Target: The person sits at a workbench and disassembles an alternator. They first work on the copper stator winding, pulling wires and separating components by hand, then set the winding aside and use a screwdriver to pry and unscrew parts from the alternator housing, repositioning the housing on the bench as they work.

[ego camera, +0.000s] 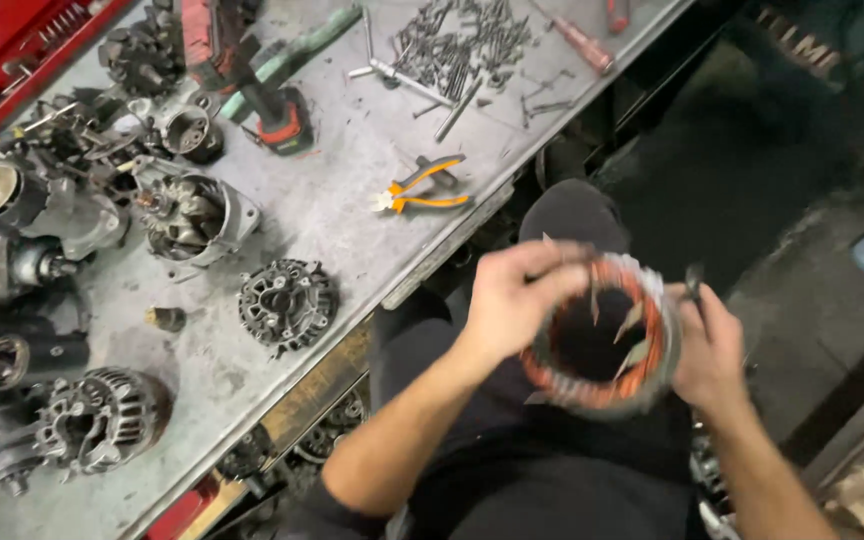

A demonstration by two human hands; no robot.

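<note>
A ring-shaped stator (pixel 607 385) with copper-orange windings and a grey metal core sits between both hands, above my lap in dark trousers. My left hand (pixel 512 300) grips its upper left rim, fingers curled over the windings. On the ring's right side, my right hand (pixel 712 350) holds the rim and also seems to hold a thin dark tool near the top edge. Motion blur hides the finer detail of the fingers.
A grey metal workbench (pixel 352 200) lies to my left. It carries orange-handled pliers (pixel 422 188), a black alternator end cover (pixel 287 303), several alternators and housings (pixel 102 420), a pile of bolts (pixel 462 40), a red screwdriver (pixel 582 42) and a red-black tool (pixel 282 125).
</note>
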